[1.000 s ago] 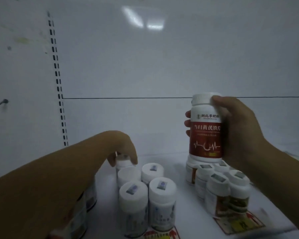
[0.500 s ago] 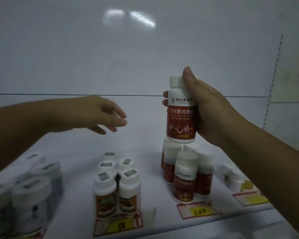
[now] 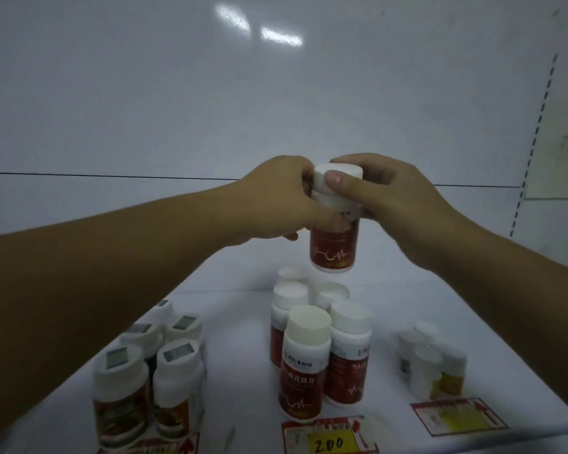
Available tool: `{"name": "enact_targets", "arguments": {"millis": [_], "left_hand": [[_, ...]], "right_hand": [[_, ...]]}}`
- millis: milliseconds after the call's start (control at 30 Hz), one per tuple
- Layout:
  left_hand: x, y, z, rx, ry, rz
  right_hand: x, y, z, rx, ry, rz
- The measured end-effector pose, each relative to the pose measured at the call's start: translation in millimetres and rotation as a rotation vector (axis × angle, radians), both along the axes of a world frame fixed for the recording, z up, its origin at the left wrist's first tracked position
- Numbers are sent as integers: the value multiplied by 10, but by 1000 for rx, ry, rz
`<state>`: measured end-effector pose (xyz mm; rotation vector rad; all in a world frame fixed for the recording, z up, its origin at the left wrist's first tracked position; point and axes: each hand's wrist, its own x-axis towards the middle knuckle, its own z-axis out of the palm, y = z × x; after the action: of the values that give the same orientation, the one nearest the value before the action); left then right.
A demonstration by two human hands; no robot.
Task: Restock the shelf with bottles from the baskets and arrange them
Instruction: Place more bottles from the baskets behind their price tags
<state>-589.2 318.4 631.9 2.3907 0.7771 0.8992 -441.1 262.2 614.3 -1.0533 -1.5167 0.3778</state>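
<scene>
Above the red-labelled cluster (image 3: pixel 315 352) on the shelf (image 3: pixel 240 322), both hands grip one red bottle (image 3: pixel 332 250). Left hand (image 3: pixel 279 201) and right hand (image 3: pixel 387 194) clasp its top, probably steadying it for placement.

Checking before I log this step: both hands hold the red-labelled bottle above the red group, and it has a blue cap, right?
Not quite. The head view shows the red-labelled bottle, held by the left hand and right hand, has a white cap.

Red-labelled bottle (image 3: pixel 333 247) (white cap)
</scene>
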Motion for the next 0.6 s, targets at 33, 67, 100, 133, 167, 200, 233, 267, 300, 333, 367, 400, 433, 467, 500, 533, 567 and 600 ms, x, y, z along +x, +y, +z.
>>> {"name": "enact_targets", "arguments": {"millis": [33,67,100,133,167,200,233,267,300,333,367,400,433,467,500,533,567,600], "left_hand": [[11,77,-11,40,8,20],[25,153,-20,71,27,30],[45,230,-35,84,55,24],[72,304,-52,82,91,11],[85,373,-61,80,138,4],[82,445,-68,84,197,10],[67,515,-75,105,269,25],[48,581,-85,141,354,36],[25,637,-99,179,442,36],[7,685,-122,210,517,23],[-8,727,-152,232,570,5],[-18,759,-188,243,596,-10],[-23,779,-223,248,604,-20],[-22,789,-257,252,606,-25],[-21,786,-288,259,609,-29],[-23,779,-318,267,613,-29],[-33,767,-342,276,615,-24],[-48,744,-359,279,616,-13]], "right_hand": [[34,60,16,-1,-72,-49],[63,125,31,-11,-143,-94],[96,188,43,-30,-205,-131],[127,244,57,-62,-244,-154],[165,302,74,-105,-247,-154],[207,363,84,-158,-223,-136],[259,419,73,-215,-186,-116],[320,468,42,-266,-153,-103],[390,520,-8,-309,-127,-101],[457,572,-74,-348,-105,-102],[512,621,-152,-385,-85,-106],[553,667,-235,-420,-64,-109],[584,708,-321,-451,-42,-109],[605,744,-400,-481,-29,-103],[619,780,-473,-511,-27,-90],[624,816,-537,-542,-31,-70],[620,851,-591,-574,-37,-46],[610,883,-635,-607,-44,-21]]}}
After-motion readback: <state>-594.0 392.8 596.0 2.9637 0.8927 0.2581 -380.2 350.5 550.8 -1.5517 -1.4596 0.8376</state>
